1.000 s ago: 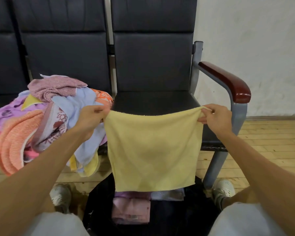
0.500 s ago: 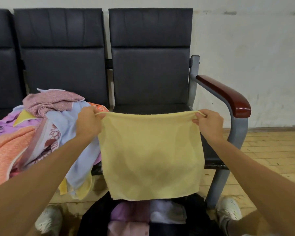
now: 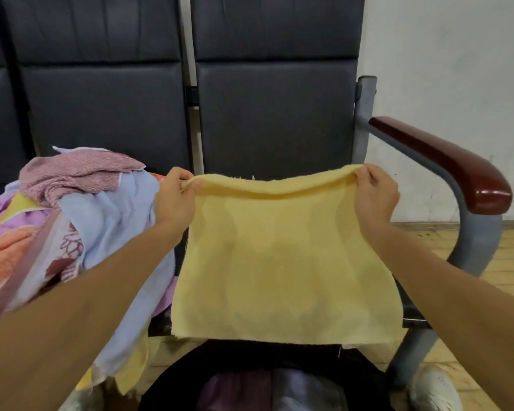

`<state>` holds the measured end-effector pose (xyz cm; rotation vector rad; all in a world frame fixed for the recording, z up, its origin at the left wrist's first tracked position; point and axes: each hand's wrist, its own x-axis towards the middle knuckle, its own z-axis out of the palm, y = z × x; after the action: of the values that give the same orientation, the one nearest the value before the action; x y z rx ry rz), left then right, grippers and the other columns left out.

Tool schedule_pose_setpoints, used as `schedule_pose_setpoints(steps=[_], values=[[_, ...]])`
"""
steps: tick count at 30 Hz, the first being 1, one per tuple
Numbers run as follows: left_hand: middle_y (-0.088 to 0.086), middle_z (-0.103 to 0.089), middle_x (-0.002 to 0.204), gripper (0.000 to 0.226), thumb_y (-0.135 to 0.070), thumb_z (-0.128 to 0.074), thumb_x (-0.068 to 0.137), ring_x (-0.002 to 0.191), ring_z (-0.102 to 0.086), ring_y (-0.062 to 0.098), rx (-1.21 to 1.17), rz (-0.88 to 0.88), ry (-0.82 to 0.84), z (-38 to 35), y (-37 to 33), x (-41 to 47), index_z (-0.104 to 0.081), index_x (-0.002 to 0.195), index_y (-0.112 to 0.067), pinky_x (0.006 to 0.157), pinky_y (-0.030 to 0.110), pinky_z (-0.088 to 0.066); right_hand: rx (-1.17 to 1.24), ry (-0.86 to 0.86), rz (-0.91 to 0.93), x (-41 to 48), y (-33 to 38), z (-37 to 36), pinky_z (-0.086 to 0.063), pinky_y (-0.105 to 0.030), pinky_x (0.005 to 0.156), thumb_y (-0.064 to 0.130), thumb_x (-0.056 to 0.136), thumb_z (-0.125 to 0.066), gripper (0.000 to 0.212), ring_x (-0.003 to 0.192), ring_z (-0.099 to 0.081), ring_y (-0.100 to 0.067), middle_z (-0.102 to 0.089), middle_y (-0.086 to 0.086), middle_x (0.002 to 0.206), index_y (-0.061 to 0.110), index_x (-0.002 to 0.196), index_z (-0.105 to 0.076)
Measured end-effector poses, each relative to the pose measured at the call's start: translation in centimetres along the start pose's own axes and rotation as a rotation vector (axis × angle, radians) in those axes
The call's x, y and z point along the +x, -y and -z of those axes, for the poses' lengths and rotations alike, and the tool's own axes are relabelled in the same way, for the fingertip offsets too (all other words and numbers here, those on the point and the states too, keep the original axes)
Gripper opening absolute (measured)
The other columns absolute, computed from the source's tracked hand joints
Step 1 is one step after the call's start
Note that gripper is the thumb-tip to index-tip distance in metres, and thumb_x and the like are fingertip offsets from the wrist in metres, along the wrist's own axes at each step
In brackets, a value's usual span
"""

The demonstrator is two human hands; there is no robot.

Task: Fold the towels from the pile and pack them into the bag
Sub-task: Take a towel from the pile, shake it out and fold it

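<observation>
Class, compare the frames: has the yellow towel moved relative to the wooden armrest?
Yes. The yellow towel has risen: the right hand pinching its corner was below the front end of the armrest and is now about level with it.

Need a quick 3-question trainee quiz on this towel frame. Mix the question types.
1. True or false: only the left hand grips the plain yellow terry towel.
2. Multiple choice: on which side of the held towel does the heap of mixed coloured towels lie? A) the person's left B) the person's right C) directly beneath it
3. Short answer: what shows inside the open black fabric bag below the held towel?

Key
1. False: the right hand pinches the other top corner.
2. A
3. Folded towels, purplish and pale.
</observation>
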<state>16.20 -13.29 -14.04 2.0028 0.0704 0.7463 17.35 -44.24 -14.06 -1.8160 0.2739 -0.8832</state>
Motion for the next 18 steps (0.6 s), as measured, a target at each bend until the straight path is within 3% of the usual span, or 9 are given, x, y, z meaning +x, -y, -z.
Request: schedule_pose_setpoints(steps=[3,5,8,10,13,16,18], values=[[0.005,-0.061,0.082,0.013,-0.025,-0.058,0.094,0.078,-0.059,0.023,-0.042,0.002,0.017,0.3,0.7,-1.3,-0.058,0.092,-0.013,0.072,0.039,-0.050,-0.082,0.033,-0.010,-0.5,-1.2,0.5,-0.042,-0.030,0.089,0.021,0.103,-0.042,0.028,0.097,-0.056,-0.017,-0.064,0.000,0.100,0.012,0.110,-0.068],[0.003,-0.061,0.080,0.011,-0.020,-0.058,0.095,0.076,-0.060,0.019,-0.024,0.016,-0.003,1.2,1.1,-2.5,-0.055,0.084,-0.023,0.073,0.037,-0.051,-0.182,0.065,0.004,-1.1,-2.0,1.5,-0.040,-0.029,0.089,0.020,0.104,-0.042,0.029,0.096,-0.055,-0.017,-0.065,-0.003,0.102,0.008,0.112,-0.067],[0.011,-0.062,0.085,0.007,-0.019,-0.055,0.098,0.057,-0.068,0.028,-0.087,0.060,0.065,3.0,1.1,-5.0,-0.053,0.094,-0.014,0.048,0.033,-0.054,-0.253,0.155,0.050,-2.4,-2.0,3.9,-0.043,-0.024,0.085,0.019,0.104,-0.042,0.028,0.092,-0.059,-0.018,-0.064,-0.004,0.100,0.006,0.111,-0.066],[0.016,-0.060,0.088,0.010,-0.019,-0.051,0.100,0.047,-0.066,0.032,-0.102,0.108,0.168,4.0,1.0,-6.6,-0.048,0.097,-0.011,0.042,0.032,-0.049,-0.287,0.265,0.083,-3.2,-1.8,5.8,-0.047,-0.019,0.076,0.018,0.104,-0.044,0.023,0.084,-0.065,-0.017,-0.065,-0.004,0.095,0.009,0.107,-0.064],[0.012,-0.059,0.091,0.010,-0.018,-0.047,0.101,0.065,-0.072,0.029,-0.109,0.185,0.364,4.9,1.1,-8.7,-0.044,0.093,-0.015,0.060,0.036,-0.058,-0.381,0.549,0.121,-4.2,-1.8,8.2,-0.053,-0.018,0.064,0.019,0.102,-0.048,0.012,0.073,-0.069,-0.012,-0.067,-0.003,0.090,0.017,0.098,-0.060],[0.010,-0.063,0.095,0.010,-0.020,-0.049,0.100,0.088,-0.069,0.024,0.045,0.146,0.602,5.6,2.6,-9.7,-0.047,0.092,-0.015,0.085,0.042,-0.055,-0.680,0.850,0.265,-4.9,-2.0,10.1,-0.052,-0.027,0.075,0.020,0.100,-0.051,0.017,0.084,-0.065,-0.015,-0.070,0.001,0.101,0.016,0.101,-0.067],[0.003,-0.065,0.106,0.011,-0.024,-0.050,0.099,0.100,-0.063,0.020,0.261,0.019,0.744,5.9,3.7,-9.8,-0.049,0.094,-0.014,0.089,0.036,-0.050,-0.826,0.977,0.353,-5.4,-2.0,10.7,-0.044,-0.022,0.081,0.023,0.102,-0.048,0.025,0.095,-0.061,-0.013,-0.065,0.010,0.114,0.020,0.116,-0.068]])
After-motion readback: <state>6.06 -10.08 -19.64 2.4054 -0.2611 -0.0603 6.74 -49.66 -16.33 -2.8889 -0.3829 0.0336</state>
